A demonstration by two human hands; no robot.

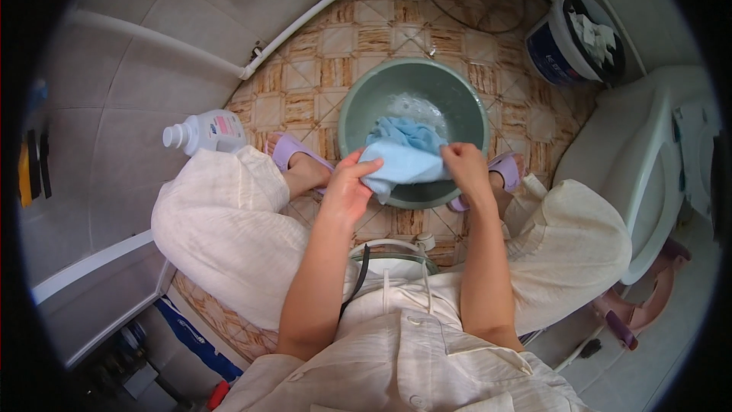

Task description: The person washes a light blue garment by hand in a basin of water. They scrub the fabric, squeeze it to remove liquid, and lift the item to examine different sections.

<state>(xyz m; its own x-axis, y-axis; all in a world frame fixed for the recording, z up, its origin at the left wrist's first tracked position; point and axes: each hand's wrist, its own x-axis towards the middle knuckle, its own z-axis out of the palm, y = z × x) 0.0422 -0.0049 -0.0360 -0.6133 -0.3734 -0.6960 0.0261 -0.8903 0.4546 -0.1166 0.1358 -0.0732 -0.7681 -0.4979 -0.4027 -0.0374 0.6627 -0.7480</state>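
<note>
"Hand status, both sides?"

"Left hand (351, 185): closed on the near-left part of a light blue cloth (402, 162), thumb on top, fingers mostly out of sight beneath. Right hand (467, 172): closed on the right edge of the cloth, in what looks like a pinch."

"Position of the cloth?"

"Spread between both hands over the near half of a green basin (469, 109), with its bunched part lower inside. One corner hangs at the near rim; whether it touches the rim cannot be told."

"Possible faults from here?"

"Three, as a judgement. Slippage: if the fabric is wet, a narrow right-hand pinch may let that edge drop. Dripping: if the corner hangs outside the rim, water may reach the tiled floor (335, 74) and make it slick under the purple slippers (292, 151). Tipping: heavy downward force on the near rim may tilt the basin."

"Containers and contents?"

"Basin: the bunched cloth and what appears to be foamy water (419, 107); depth cannot be told. Bucket (559, 52), far right: a black liner (612, 69) with crumpled white paper (595, 37). White bottle (216, 132), beside the left trouser leg (210, 202): cap fitted, contents not visible. A knock from that leg could topple it."
</note>
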